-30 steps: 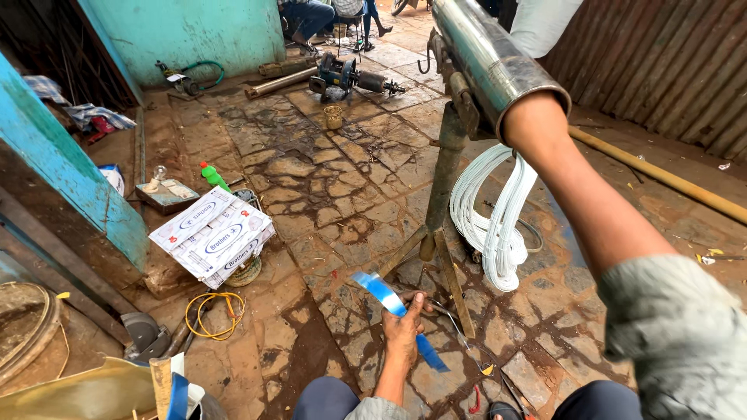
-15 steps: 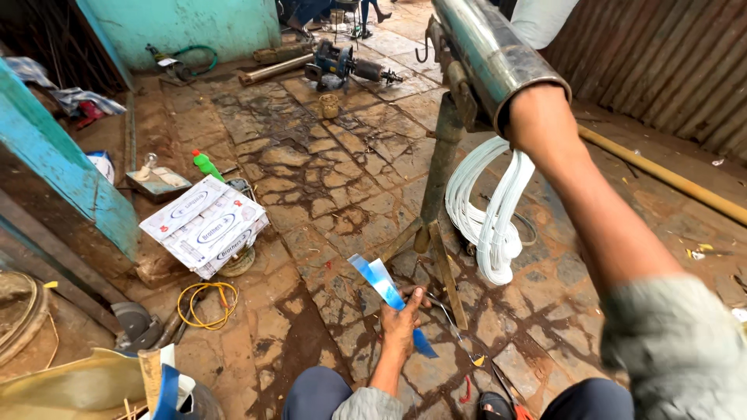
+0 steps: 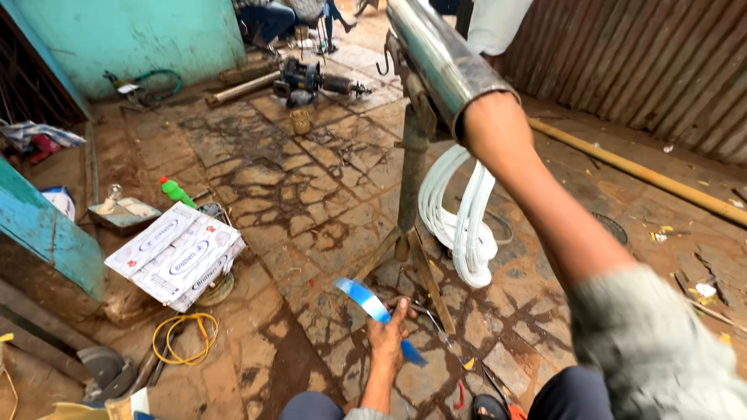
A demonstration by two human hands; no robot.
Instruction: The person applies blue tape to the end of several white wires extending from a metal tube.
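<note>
Our left hand is closed on a blue strip low over the stone floor. Our right hand reaches into the steel pipe on its stand; can't tell its grip.

A stack of flat white cartons with blue oval labels is lying tilted on the wet stone floor at left. A small white packet is sitting beside the teal wall.

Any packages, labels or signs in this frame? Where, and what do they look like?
Stack of boxes: floor left of the person, flat white cartons with blue oval print, tilted.
Green bottle: just behind the boxes, red cap, lying down.
No signs or screens visible.
</note>
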